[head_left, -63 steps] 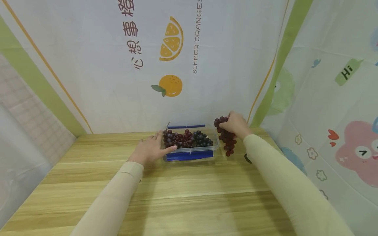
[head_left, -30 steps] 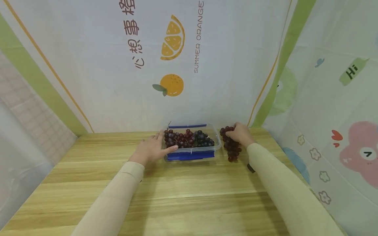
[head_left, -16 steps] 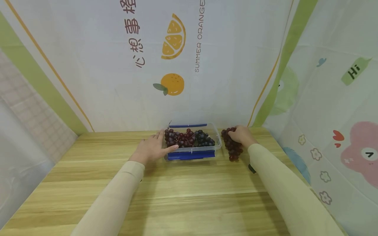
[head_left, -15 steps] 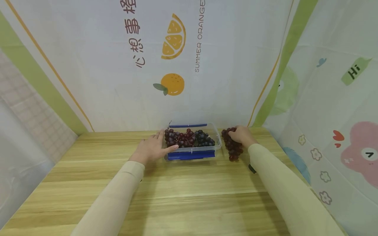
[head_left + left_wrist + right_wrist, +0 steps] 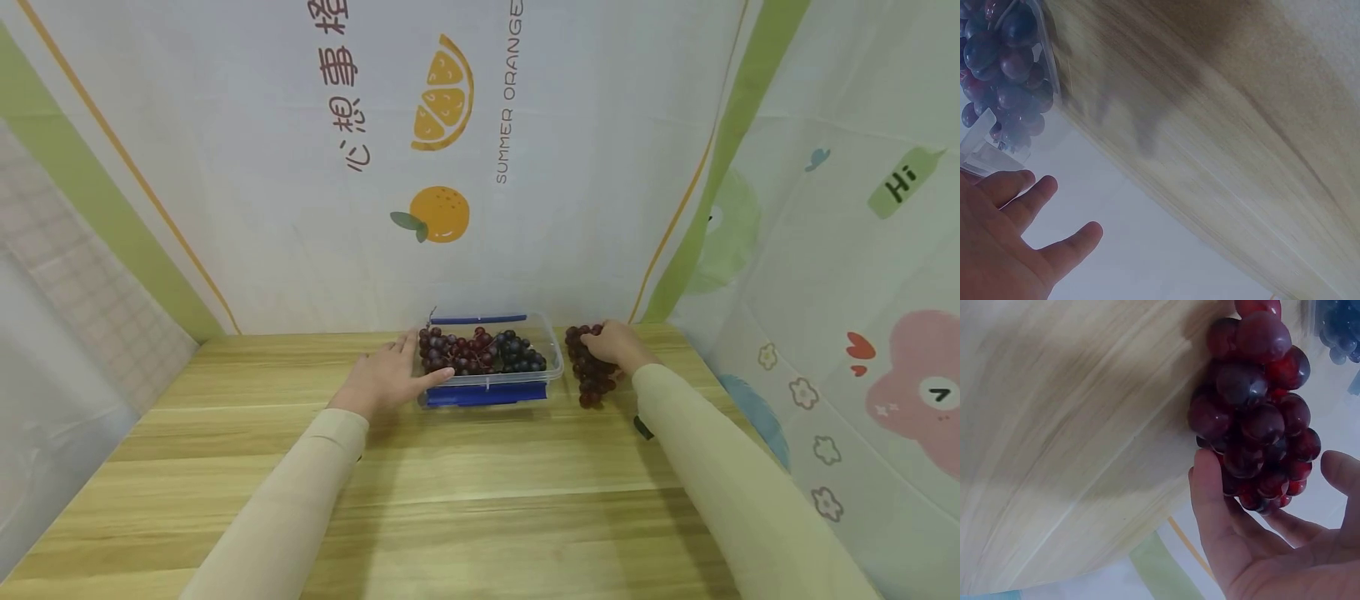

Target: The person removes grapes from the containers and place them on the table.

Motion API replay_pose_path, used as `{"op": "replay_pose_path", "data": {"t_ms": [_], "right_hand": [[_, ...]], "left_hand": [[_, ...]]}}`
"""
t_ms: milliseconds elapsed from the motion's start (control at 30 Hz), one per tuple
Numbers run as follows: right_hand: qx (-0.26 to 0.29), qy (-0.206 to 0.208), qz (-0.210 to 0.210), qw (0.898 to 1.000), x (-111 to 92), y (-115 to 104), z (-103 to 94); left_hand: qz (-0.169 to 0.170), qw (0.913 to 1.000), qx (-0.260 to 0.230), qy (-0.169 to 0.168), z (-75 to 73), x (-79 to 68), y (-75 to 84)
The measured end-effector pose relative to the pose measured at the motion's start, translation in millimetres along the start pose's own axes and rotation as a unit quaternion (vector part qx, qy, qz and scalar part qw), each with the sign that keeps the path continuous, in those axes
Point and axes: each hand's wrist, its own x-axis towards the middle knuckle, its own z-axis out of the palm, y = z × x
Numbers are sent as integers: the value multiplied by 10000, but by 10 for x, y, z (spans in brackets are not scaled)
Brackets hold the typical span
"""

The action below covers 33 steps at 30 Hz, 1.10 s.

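Note:
A clear plastic food container [image 5: 555, 354] with blue clips stands near the back of the table. It holds bunches of grapes: dark red ones [image 5: 465, 354] on the left and blue-black ones [image 5: 520, 354] on the right. My left hand [image 5: 386, 375] rests at its left end, fingers straight and thumb over the front corner. To the right of the container, a loose bunch of red grapes [image 5: 588, 367] lies on the table. My right hand [image 5: 618, 344] is at the bunch's far end; in the right wrist view, the loosely bent fingers [image 5: 1207, 487] touch it and the thumb stands apart.
The wooden table [image 5: 480, 492] ends at a hanging white cloth [image 5: 480, 275] with orange prints, just behind the container. Another printed cloth [image 5: 795, 250] hangs along the right side. A small black object [image 5: 642, 427] shows beneath the right sleeve.
My right hand has brought the red bunch down onto the table, slightly to the right and toward me. Lately hand and bunch have shifted only slightly. The left hand keeps its place at the container.

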Motion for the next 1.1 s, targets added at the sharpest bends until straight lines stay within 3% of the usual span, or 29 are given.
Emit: {"op": "replay_pose_path", "data": {"t_ms": [367,533,800,1100], "right_hand": [[-534,46,-246,9983,3,-12,-49],[-510,45,-253,9984,-3,-72,-126],[-1310,241,-506,9898,-73,-302,-298],[-1467,79,-726,9865,-181,-594,-432]], "left_hand": [[-12,10000,-12,-20,0,6,-5],[-18,10000,-5,-11,-2,4,-3],[-17,10000,-21,-44,-3,1,-4],[-41,9999,-49,-92,0,2,-1]]}}
